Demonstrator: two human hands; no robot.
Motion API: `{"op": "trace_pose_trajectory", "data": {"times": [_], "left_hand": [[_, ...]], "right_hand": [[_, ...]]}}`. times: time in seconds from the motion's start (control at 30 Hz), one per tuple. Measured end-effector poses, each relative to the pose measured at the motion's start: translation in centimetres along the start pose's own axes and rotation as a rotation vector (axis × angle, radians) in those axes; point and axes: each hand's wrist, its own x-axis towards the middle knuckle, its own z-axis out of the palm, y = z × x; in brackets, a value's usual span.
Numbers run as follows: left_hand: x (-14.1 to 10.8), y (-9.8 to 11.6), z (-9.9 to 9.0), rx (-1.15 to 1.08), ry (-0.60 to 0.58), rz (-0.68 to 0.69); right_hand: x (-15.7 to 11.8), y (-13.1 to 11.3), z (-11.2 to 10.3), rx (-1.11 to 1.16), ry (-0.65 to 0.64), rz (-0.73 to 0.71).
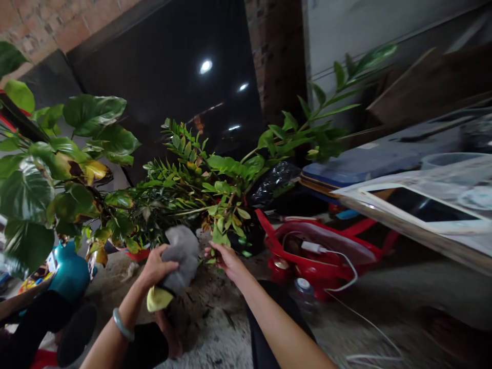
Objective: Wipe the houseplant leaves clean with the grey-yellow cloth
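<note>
My left hand (157,269) is closed round a soft grey cloth-like piece (180,259). A pale yellow piece (159,298) with a dark edge hangs below it, apparently part of the same bundle. To the right, my right hand (227,260) reaches in at the lower leaves of a potted plant (226,197). Its fingertips are drawn together beside a light green leaf (220,234); whether they grip that leaf is hard to make out.
A red bag (319,256) with a white charger and cable stands right, beside a clear bottle (303,292). A white-framed tablet (423,205) lies on the table at right. Big-leaved plants (31,189) and a teal vase-like object (71,269) are left, near another person's arm.
</note>
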Motion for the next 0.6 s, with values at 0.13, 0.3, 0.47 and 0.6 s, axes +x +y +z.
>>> {"op": "trace_pose_trajectory", "data": {"times": [0.13, 0.3, 0.47, 0.6], "left_hand": [[-2.2, 1.5, -1.3, -0.093, -0.03, -0.033], [1.8, 5.1, -3.3, -0.091, 0.309, 0.179], [2.9, 1.4, -0.7, -0.033, 0.21, 0.074], [-0.2, -0.1, -0.1, -0.053, -0.022, -0.052]], "right_hand": [[0.2, 0.1, -0.3, -0.019, -0.036, 0.008], [0.2, 0.0, 0.0, 0.029, -0.058, -0.031], [-0.3, 0.1, 0.9, 0.055, -0.107, -0.025], [-0.5, 0.0, 0.7, 0.031, -0.112, -0.019]]}}
